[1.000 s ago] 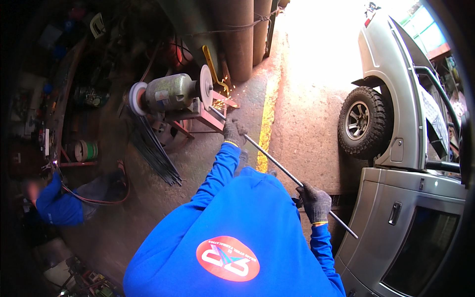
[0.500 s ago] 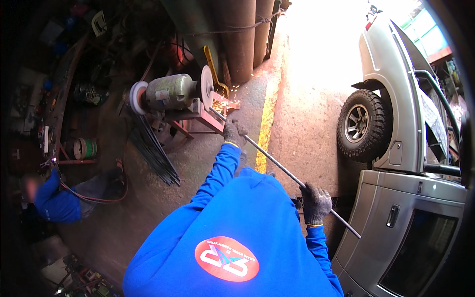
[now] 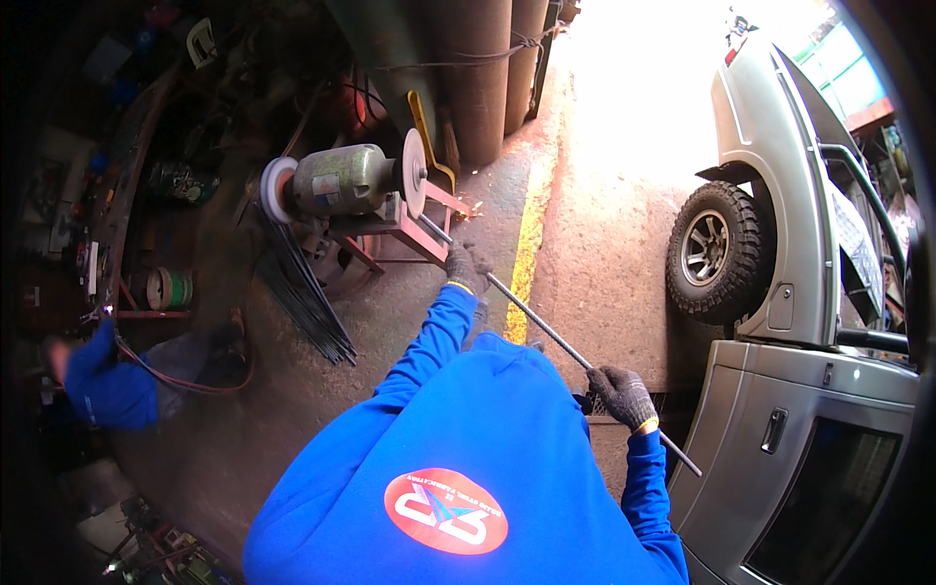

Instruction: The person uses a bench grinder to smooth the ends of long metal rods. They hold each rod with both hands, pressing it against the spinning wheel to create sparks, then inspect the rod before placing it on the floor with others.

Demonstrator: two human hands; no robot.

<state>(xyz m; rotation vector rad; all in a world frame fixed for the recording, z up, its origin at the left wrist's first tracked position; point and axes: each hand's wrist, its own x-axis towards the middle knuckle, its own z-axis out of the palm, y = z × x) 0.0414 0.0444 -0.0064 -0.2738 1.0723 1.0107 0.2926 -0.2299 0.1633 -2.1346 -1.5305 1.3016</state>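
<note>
Head view: metal rod in both gloved hands, slanting from the grinder down to my right. Left hand: fingers wrapped shut round it near the grinder end. Right hand: fingers curled closed on it further back, free end sticking out past. Tip at lower edge of right-hand wheel; can't tell if touching. Few sparks by the red stand.
</note>
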